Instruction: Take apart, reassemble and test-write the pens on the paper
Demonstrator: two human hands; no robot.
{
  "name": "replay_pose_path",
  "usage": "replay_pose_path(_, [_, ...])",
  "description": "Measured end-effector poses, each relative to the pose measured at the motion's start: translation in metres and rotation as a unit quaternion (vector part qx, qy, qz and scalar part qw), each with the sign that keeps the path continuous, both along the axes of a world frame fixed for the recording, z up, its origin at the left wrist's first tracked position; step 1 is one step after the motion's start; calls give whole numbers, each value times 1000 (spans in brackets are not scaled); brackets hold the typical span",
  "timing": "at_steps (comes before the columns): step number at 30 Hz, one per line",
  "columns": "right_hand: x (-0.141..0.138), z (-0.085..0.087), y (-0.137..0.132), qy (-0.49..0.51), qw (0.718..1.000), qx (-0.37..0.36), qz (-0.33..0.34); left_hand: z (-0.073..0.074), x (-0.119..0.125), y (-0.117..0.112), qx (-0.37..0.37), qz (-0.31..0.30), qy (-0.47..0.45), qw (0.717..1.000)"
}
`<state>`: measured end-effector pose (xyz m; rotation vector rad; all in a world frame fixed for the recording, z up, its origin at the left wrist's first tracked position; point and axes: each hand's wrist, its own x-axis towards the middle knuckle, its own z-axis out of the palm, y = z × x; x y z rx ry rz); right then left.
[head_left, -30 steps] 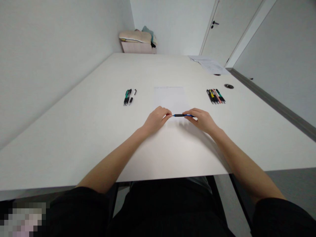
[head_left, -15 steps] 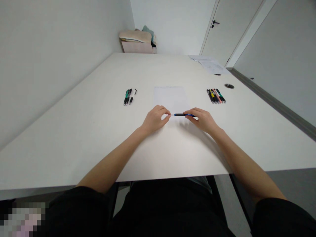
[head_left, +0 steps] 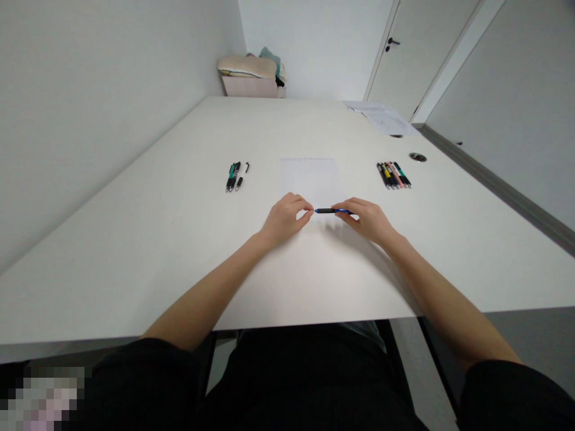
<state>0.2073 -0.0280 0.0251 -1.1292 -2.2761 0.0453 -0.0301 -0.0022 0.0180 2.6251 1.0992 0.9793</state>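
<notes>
1. Blue and black, the pen (head_left: 327,211) lies level between the two hands, just above the near part of a white sheet of paper (head_left: 309,176), its pointed end toward the left.
2. The right hand (head_left: 368,220) is closed about the pen's blue rear part, thumb and fingers pinching it from either side.
3. The left hand (head_left: 286,216) has thumb and forefinger brought together at the pen's tip, apparently pinching the thin point; the finger loop behind them is open.
4. Change: half a second ago a thin dark length shows between the left fingertips and the pen's front end; now almost none shows. In judgement, the point and barrel are nearer together, with both hands engaged.
5. Farther out on the white counter (head_left: 135,257), a left group of pens (head_left: 232,177) and a right group of pens (head_left: 394,175) flank the paper, well apart.
6. Loose papers (head_left: 381,118) lie at the far right.
</notes>
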Motion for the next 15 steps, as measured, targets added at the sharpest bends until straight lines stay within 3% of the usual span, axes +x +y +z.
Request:
replay_pose_path(10, [-1, -2, 1, -12, 1000, 0, -7, -2, 0, -1, 26, -7, -8, 1000])
replay_pose_path(15, [0, -1, 1, 0, 1000, -4, -12, 7, -6, 2, 26, -1, 7, 1000])
